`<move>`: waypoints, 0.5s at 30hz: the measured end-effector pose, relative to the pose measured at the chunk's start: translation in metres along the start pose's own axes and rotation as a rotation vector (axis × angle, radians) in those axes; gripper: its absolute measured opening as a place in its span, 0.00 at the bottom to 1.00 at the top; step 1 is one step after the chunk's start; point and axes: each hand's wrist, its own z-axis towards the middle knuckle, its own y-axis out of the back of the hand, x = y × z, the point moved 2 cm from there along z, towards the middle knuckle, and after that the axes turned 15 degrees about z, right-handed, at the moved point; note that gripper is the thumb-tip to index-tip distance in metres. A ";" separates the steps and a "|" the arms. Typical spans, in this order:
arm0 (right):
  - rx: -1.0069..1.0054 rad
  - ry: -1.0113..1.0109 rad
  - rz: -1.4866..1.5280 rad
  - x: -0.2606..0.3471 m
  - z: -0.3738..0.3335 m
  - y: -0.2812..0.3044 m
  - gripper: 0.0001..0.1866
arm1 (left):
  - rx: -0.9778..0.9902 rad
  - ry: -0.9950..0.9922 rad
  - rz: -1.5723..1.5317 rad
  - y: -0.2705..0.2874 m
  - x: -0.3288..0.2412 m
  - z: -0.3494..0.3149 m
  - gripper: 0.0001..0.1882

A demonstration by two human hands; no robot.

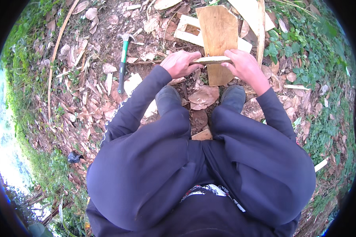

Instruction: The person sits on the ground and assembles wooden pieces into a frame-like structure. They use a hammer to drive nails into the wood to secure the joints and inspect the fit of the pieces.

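Note:
Between my two hands a short wooden piece [212, 60] is held crosswise, its pale edge facing up. My left hand [180, 64] pinches its left end, with the thumb on the near side. At the other end my right hand [242, 66] grips it between thumb and fingers. Beneath and behind the piece lies a brown wooden board [217, 29], wide at the far end and running toward my feet. Whether the held piece touches the board I cannot tell. A claw hammer [123, 63] with a green and black handle lies on the ground left of my left hand.
A pale wooden frame-like piece [188, 31] lies partly under the board. Another pale plank [251, 14] and a long thin strip [261, 31] are at the far right. My shoes [233, 98] stand close to the board. Dry leaves and wood scraps cover the ground; green plants [290, 45] grow rightward.

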 end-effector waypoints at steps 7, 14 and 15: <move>0.217 -0.162 0.108 -0.026 -0.023 -0.013 0.21 | 0.424 0.108 -0.394 -0.043 -0.011 0.002 0.21; 0.378 -0.290 0.092 -0.036 -0.053 -0.003 0.25 | 0.929 0.257 -1.077 -0.094 -0.034 0.000 0.24; 0.325 -0.251 0.086 -0.034 -0.056 -0.003 0.24 | 0.941 0.284 -1.144 -0.099 -0.029 0.000 0.24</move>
